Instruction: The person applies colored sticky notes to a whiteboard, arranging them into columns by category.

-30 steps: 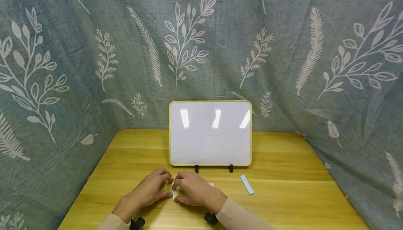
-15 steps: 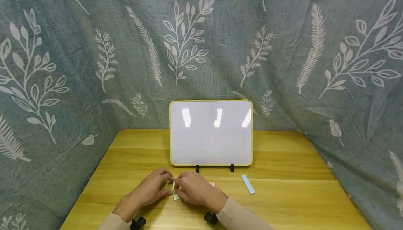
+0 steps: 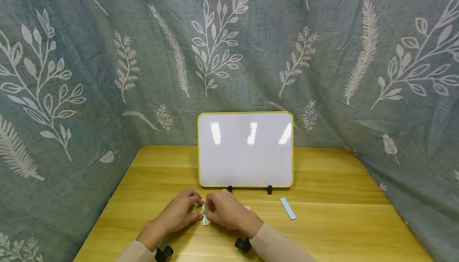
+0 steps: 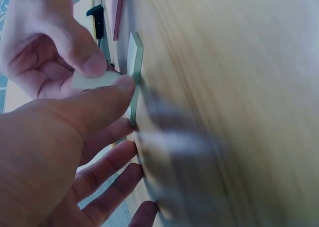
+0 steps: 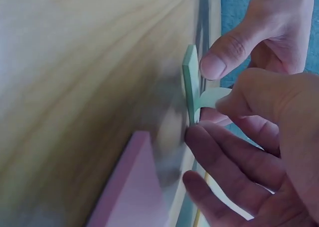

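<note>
A narrow pale-green sticky note pad (image 3: 206, 221) lies on the table between my two hands. My left hand (image 3: 179, 213) holds it at its left edge, thumb near one end and index finger by the other. My right hand (image 3: 231, 211) pinches the pad's top sheet (image 5: 213, 96) between thumb and finger. That sheet bends up off the pad, one end still attached, as the right wrist view shows. Under and beside my right hand is a pink sticky note pad (image 5: 132, 187), mostly hidden in the head view.
A blue strip-shaped pad (image 3: 288, 208) lies to the right on the wooden table (image 3: 333, 230). Behind the hands stands a whiteboard (image 3: 245, 162) with a yellow frame on black feet (image 3: 269, 190). A patterned curtain (image 3: 161, 67) surrounds the table.
My right hand has turned and drawn the green top sheet up from the pad. The left hand stays at the pad's edge. The head view has shifted slightly.
</note>
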Demonstrator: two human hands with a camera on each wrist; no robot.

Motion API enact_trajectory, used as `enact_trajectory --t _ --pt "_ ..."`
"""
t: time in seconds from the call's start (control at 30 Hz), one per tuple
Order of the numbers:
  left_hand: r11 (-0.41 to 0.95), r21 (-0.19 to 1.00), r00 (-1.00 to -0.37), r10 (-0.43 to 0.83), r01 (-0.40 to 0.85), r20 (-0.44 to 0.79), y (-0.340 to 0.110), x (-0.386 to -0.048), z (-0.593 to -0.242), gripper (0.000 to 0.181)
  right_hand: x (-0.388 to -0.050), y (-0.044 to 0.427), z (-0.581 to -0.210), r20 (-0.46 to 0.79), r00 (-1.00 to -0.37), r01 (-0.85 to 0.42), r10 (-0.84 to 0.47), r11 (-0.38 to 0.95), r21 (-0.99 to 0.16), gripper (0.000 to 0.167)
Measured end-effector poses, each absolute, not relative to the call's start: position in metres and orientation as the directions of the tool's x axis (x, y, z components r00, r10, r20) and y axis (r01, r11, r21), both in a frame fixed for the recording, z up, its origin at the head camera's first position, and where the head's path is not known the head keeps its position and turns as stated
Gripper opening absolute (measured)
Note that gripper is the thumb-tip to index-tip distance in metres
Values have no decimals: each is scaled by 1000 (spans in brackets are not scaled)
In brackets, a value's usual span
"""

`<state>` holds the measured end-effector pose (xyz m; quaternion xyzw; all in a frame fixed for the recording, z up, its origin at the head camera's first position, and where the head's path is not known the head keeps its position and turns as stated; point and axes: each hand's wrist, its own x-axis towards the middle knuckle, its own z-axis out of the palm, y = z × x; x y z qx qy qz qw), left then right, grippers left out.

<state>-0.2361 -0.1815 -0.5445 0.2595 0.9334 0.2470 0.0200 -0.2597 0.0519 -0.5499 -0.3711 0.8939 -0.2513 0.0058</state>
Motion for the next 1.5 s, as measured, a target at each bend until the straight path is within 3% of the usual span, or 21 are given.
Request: enact_trajectory --t 0.27,0.5,0.9,1.5 --pt "764 477 -896 420 435 145 -174 -235 -549 21 -261 51 -547 204 -714 -659 -670 544 -520 9" --pt "774 485 -910 391 407 139 -170 -235 -552 19 -258 49 -548 210 -749 -622 -629 557 -550 12" --pt "799 476 -927 355 367 121 -165 -232 -549 32 -258 52 -546 200 -802 -566 -563 609 -556 10" --pt "840 472 -962 259 267 83 -159 -232 -542 35 -274 57 -542 303 -820 -566 -485 610 -555 11"
